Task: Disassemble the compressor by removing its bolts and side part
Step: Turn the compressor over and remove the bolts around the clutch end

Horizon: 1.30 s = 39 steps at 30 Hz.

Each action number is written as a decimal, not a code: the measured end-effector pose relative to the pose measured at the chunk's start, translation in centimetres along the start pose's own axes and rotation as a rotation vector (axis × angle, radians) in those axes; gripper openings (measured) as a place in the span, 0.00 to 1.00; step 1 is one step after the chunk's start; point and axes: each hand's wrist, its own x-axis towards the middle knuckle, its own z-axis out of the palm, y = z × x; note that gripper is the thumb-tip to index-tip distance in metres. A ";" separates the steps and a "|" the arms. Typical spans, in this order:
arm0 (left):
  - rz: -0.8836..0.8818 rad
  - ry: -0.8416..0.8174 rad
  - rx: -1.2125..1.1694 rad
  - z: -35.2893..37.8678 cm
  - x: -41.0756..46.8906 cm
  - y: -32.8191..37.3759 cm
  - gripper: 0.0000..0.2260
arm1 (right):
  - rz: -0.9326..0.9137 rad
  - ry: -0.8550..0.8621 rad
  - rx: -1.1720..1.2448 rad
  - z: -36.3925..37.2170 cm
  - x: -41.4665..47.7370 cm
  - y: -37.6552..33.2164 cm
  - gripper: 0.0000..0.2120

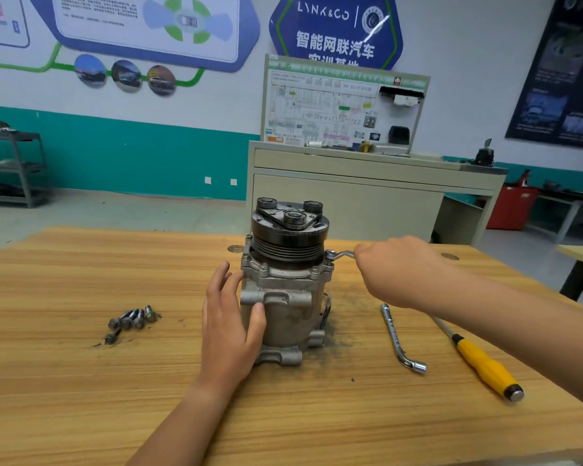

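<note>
Removed bolts (132, 318): loose cluster lying flat on the desk (64, 398), well to the left of the left grip (229, 326). One bolt slightly apart, on the near side of the cluster.

Left grip: released, grasping nothing. Fingers straight and spread, palm laid against the left side of the compressor (285, 297). Fingertips touching the flange below the pulley (288, 238), thumb flat across the front of the housing.

Compressor: standing upright on the desk between the two grips, directly against the left grip and just to the left of the right grip (396, 270). Black grooved pulley uppermost, mounting lugs down on the desk. Bolt heads seated around the flange.

Spanner (342, 253): clenched in the right grip by its shank. Ring end projecting left from the grip, set over a bolt at the right corner of the flange, just under the pulley rim.

Right grip: fingers curled round the spanner, back of the hand up, level with the flange and clear of the desk.

Dark grime (349, 307): smeared on the desk below the right grip, beside the compressor base.

L-shaped socket wrench (399, 338): lying flat on the desk, nearer than the right grip, untouched, socket end toward the near edge.

Screwdriver (485, 368): yellow handle, lying on the desk to the right of the socket wrench. Shaft partly hidden under the right forearm.
</note>
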 end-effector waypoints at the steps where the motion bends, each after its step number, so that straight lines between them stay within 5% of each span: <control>1: -0.004 -0.004 -0.004 0.1 0.1 0.0 0.27 | -0.015 -0.005 -0.042 -0.3 0.0 -0.1 0.09; 16: 0.027 -0.004 -0.015 0.3 0.2 -0.3 0.28 | -0.092 -0.083 -0.341 -2.7 -0.3 -1.1 0.09; 39: -0.015 -0.041 -0.048 0.1 0.2 0.1 0.28 | -0.059 -0.047 -0.259 -2.1 -0.4 -0.7 0.10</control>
